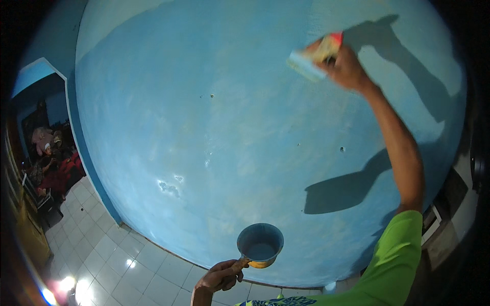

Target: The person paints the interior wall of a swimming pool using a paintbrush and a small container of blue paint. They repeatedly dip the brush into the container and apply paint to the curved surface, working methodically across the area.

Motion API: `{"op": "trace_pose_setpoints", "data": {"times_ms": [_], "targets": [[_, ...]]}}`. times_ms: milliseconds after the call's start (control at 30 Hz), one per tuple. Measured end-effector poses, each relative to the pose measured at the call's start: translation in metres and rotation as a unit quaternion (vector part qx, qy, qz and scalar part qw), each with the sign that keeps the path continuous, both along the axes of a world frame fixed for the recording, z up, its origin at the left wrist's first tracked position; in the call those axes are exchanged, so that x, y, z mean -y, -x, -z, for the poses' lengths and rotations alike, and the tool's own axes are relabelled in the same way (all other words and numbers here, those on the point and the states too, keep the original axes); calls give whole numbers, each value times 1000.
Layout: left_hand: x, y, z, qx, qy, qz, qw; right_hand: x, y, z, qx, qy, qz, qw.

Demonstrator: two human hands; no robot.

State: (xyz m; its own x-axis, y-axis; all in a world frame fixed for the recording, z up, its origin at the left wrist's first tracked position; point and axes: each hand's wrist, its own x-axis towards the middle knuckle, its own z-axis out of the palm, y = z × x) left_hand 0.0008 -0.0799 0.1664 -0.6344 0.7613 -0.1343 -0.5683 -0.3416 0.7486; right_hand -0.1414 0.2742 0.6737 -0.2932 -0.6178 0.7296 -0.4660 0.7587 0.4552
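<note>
My left hand [219, 277] grips the handle of a round dipper [263, 264] low in the view, its outside partly yellow. Pale blue paint [260, 251] lies inside it. At the upper right, my right hand [350, 70] is closed around a wide flat paintbrush [322, 50], smeared by motion. The bristles are pale blue and are at the wall [245, 137]; whether they press on it, I cannot tell. Darker blue covers the wall's middle, with a paler area along the top and upper right.
Small holes [342, 149] and whitish worn patches [169, 188] mark the wall. White floor tiles [125, 278] run along its foot. At the left, a doorway [66, 102] opens onto a dim room where a person [48, 160] sits. Dark objects stand at the right edge.
</note>
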Motion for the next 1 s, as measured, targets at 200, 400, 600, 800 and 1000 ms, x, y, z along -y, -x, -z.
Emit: {"op": "trace_pose_setpoints", "data": {"times_ms": [200,400,600,800,1000], "targets": [[-10,-4,0,14,-17,6,1000,27,-14,-121,-189,91,128,969],[-16,-7,2,33,-53,40,997,2,12,-77,-356,-178,112,911],[-10,-8,8,7,10,5,1000,7,-10,-60,64,-49,26,996],[-19,-4,0,12,12,26,1000,-33,-11,-148,-174,22,25,984],[-20,1,5,15,38,29,999,-20,13,-33,-396,-272,208,852]]}}
